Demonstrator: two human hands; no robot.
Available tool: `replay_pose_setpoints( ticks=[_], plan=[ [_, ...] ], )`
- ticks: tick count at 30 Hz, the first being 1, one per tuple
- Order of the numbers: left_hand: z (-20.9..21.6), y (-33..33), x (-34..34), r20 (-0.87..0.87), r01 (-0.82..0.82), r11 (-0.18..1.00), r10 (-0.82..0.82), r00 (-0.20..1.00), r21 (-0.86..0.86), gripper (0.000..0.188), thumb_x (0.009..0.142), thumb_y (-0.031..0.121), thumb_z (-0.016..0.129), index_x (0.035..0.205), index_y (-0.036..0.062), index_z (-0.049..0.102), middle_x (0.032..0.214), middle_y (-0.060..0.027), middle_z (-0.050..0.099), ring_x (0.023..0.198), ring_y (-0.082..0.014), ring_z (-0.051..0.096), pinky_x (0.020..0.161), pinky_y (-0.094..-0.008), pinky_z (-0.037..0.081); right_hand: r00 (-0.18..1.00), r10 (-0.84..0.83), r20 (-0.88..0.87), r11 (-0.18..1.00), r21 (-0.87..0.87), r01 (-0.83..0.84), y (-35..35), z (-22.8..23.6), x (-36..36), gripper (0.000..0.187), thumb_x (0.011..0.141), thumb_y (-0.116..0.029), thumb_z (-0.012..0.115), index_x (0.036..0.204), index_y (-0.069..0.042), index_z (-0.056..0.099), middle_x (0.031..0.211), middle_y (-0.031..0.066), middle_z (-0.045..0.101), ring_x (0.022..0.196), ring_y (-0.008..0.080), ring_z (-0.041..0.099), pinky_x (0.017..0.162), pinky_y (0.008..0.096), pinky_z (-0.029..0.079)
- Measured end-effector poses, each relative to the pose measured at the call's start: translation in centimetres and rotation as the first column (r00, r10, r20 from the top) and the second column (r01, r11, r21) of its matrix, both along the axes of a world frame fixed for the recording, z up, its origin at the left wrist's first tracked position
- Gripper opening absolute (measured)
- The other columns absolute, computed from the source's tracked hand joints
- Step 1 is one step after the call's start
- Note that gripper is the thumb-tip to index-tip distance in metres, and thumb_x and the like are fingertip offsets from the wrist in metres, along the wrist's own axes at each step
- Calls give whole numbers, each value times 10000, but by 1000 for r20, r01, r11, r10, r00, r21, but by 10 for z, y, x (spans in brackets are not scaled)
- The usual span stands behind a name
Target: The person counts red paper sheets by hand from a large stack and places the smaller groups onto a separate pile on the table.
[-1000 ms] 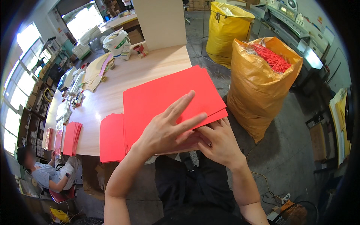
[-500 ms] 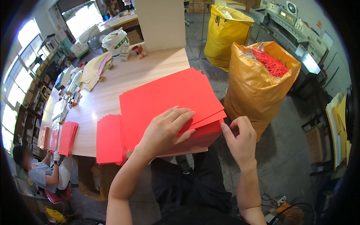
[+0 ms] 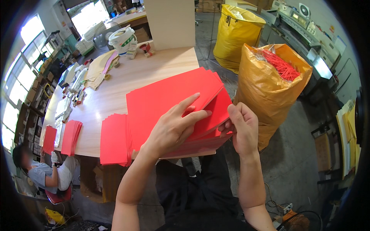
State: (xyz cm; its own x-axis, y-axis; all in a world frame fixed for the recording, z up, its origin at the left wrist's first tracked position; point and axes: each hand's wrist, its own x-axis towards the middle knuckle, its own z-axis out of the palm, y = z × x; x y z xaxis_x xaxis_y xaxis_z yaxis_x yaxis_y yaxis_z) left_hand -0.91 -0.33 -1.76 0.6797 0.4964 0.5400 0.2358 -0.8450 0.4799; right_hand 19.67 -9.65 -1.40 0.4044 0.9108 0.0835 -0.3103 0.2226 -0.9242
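Observation:
A tall stack of red paper sheets point(image 3: 158, 100) stands at the table's near right edge. My left hand point(image 3: 171, 125) rests on top of it, fingers spread apart. One of its fingers reaches to the edge where the upper sheets lift away from those below. At the stack's right corner my right hand point(image 3: 244, 125) is closed in a pinch on the bent corner of some red sheets. How many sheets it grips cannot be made out. Left of the stack lies a smaller fanned pile of red sheets point(image 3: 114, 138), untouched by either hand.
The wooden table point(image 3: 162, 61) also bears a white bucket point(image 3: 122, 40), tape rolls and narrow red piles point(image 3: 71, 136). An orange sack point(image 3: 269, 96) of red scraps and a yellow sack point(image 3: 237, 42) stand on the right. A seated person point(image 3: 48, 173) works at the far left.
My right hand has moved up and inward and now grips the sheet corner, bending it up. My left fingers have spread. The seated person's hands now hold up a red piece.

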Motion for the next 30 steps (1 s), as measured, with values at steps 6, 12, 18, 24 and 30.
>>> replay_pose_setpoints(
  ticks=[6, 12, 18, 24, 30],
  plan=[
    [-2, 3, -1, -11, 15, 1000, -15, 1000, -13, 345, 962, 46, 734, 1281, 164, 789, 1571, -227, 596, 1249, -404, 738, 1015, -482, 639, 995, 76, 69, 995, -69, -71, 3, -4, 14, 417, 1085, -263, 680, 723, -102, 549, 627, 31, 597, 594, 140, 666, 501, 272, 465],
    [2, -2, 0, -16, -9, 1000, 8, 1000, -10, 588, 718, 254, 998, 1265, 178, 796, 1592, -183, 586, 1254, -379, 738, 1021, -481, 645, 994, 100, -37, 994, -30, -101, 5, -1, 11, 412, 1106, -252, 623, 730, -112, 532, 623, 40, 597, 532, 155, 620, 472, 272, 422],
    [0, 0, 0, 1, 13, 998, -12, 1000, -65, 624, 671, 228, 1023, 1252, 175, 802, 1592, -166, 593, 1270, -370, 731, 1027, -476, 643, 990, 141, 0, 990, -26, -141, 2, -6, 20, 416, 1099, -267, 659, 732, -98, 560, 633, 29, 609, 575, 135, 645, 509, 268, 460],
    [-1, 4, -3, 30, 44, 997, -42, 999, -66, 600, 711, 171, 1002, 1276, 156, 800, 1589, -176, 597, 1271, -369, 732, 1028, -471, 638, 991, 86, 103, 995, 43, -91, 3, -13, 17, 433, 1129, -308, 660, 764, -84, 599, 663, -26, 595, 572, 62, 572, 530, 250, 440],
    [2, -3, 4, 41, -10, 999, 12, 999, -35, 444, 930, 73, 798, 1362, 173, 784, 1615, -213, 571, 1245, -387, 746, 1024, -464, 620, 612, -260, 747, 966, 196, 171, 3, -12, 7, 408, 1112, -259, 679, 749, -90, 602, 671, -34, 594, 570, 56, 545, 535, 247, 409]
  ],
)
